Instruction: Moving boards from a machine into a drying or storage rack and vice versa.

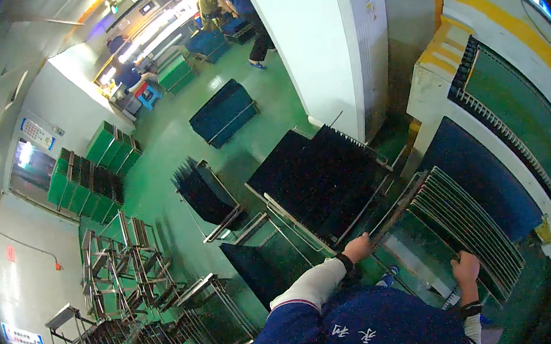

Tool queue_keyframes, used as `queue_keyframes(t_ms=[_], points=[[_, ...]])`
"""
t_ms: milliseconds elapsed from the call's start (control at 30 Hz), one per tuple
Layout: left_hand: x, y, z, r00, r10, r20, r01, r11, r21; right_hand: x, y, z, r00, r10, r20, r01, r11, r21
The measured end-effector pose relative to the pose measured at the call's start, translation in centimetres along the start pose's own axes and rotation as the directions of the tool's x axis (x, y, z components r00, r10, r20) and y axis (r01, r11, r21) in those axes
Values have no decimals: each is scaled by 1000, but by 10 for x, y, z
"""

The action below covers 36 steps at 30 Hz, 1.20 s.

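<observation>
My left hand (pixel 358 249) is closed on the near end of a metal rail of a rack frame, with a dark band round the wrist. My right hand (pixel 465 267) has its fingers curled on the near edge of a row of thin dark panels with pale edges (pixel 476 231). These panels stand side by side in the rack to my right. Just beyond my left hand is a larger rack filled with black panels (pixel 320 177). A dark blue panel (pixel 483 179) leans between the pale-edged row and a white machine (pixel 435 79).
Empty metal racks (pixel 130 270) crowd the left. A small rack of dark panels (pixel 203 190) and a dark blue crate (pixel 223 113) stand on the green floor (pixel 157 151). Green crates (pixel 86 180) line the wall. A white pillar (pixel 321 37) rises ahead; people work at a far bench.
</observation>
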<state>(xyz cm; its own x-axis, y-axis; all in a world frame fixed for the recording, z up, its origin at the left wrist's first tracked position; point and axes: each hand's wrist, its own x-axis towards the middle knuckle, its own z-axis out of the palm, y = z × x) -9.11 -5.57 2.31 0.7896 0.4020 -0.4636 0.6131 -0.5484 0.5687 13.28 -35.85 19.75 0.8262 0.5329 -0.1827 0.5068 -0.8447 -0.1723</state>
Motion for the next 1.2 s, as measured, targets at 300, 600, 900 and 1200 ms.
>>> queue_keyframes(t_ms=[300,600,900,1200], points=[[20,-18,12,999,39,35,-44,991,129,3,-6,-11,999,4,40,-2,999,-38],[61,-76,38,970,233,70,-237,970,54,17,13,18,997,-50,50,55,994,-96],[53,-24,14,949,176,260,-178,984,-16,7,10,-4,997,5,78,4,994,-106],[52,-31,22,981,128,145,-115,989,-94,12,17,3,996,-28,84,38,991,-125]])
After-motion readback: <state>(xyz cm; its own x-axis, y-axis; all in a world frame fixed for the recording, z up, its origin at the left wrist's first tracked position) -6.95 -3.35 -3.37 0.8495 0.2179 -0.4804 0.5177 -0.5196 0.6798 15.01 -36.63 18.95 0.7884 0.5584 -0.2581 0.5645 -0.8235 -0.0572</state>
